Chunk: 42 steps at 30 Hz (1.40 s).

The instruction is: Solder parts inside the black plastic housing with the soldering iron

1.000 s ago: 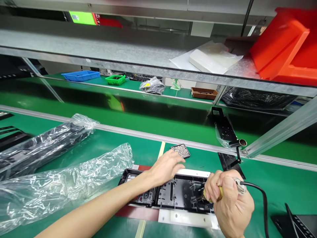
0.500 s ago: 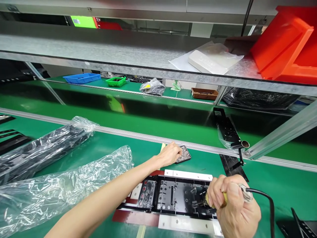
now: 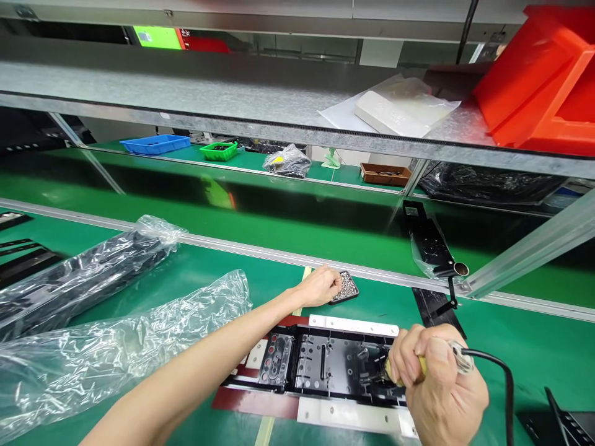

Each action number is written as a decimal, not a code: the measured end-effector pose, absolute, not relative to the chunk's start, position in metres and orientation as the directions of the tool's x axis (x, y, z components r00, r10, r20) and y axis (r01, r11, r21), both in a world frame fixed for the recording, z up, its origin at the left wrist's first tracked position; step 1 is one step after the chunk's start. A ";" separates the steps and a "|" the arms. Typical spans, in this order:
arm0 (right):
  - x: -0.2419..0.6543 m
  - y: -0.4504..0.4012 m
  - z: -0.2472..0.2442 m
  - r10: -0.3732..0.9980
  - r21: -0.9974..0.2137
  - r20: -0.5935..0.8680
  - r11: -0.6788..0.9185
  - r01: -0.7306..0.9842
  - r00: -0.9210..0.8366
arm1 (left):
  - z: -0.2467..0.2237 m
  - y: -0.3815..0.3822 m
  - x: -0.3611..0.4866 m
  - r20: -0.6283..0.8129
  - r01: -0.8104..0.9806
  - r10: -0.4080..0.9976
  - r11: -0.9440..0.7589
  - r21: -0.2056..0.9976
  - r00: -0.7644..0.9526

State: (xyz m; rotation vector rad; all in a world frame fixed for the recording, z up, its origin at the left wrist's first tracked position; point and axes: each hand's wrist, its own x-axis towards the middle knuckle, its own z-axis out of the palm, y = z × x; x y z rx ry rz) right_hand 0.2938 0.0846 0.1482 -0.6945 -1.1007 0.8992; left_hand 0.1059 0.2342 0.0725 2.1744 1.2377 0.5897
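My left hand [image 3: 320, 285] reaches to a small black tray [image 3: 345, 299] of tiny shiny metal parts that look like screws. Its fingertips are pinched together at the tray's left side, and whatever is between them is hidden. My right hand [image 3: 446, 381] is wrapped round a corded electric screwdriver [image 3: 462, 358] with a yellow body and a black cable. The tool points left and down over the right end of a long black plastic housing [image 3: 341, 365]. This housing lies between white strips [image 3: 351, 414] and dark red strips [image 3: 255, 401]; the screwdriver's tip is hard to make out.
Clear plastic bags [image 3: 139, 341] and a bagged black part [image 3: 93, 266] lie left. A metal shelf [image 3: 209, 74] overhangs the bench, carrying a red bin [image 3: 534, 87]. A metal post [image 3: 534, 235], a black bracket [image 3: 437, 310] and the tool's cable [image 3: 506, 378] are right.
Almost nothing differs. The view has shifted very slightly; my left hand stays at the tray and my right hand stays over the housing with the screwdriver.
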 end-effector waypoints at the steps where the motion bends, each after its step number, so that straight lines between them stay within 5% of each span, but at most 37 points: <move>1: 0.294 0.085 0.148 0.879 -0.841 0.441 0.476 -0.259 0.182 | 0.077 0.230 0.103 0.084 0.605 0.888 -0.374 0.703 0.452; 8: 0.296 0.085 0.144 0.887 -0.849 0.428 0.460 -0.261 0.171 | 0.096 0.188 0.079 -0.006 0.398 0.943 -0.135 0.907 0.333; 20: 0.294 0.087 0.148 0.883 -0.852 0.430 0.466 -0.238 0.190 | 0.108 0.106 0.066 -0.082 0.243 0.970 0.025 0.970 0.230; 42: 0.295 0.086 0.149 0.873 -0.851 0.438 0.479 -0.213 0.215 | 0.087 0.054 0.075 0.202 0.218 0.929 -0.277 0.936 0.310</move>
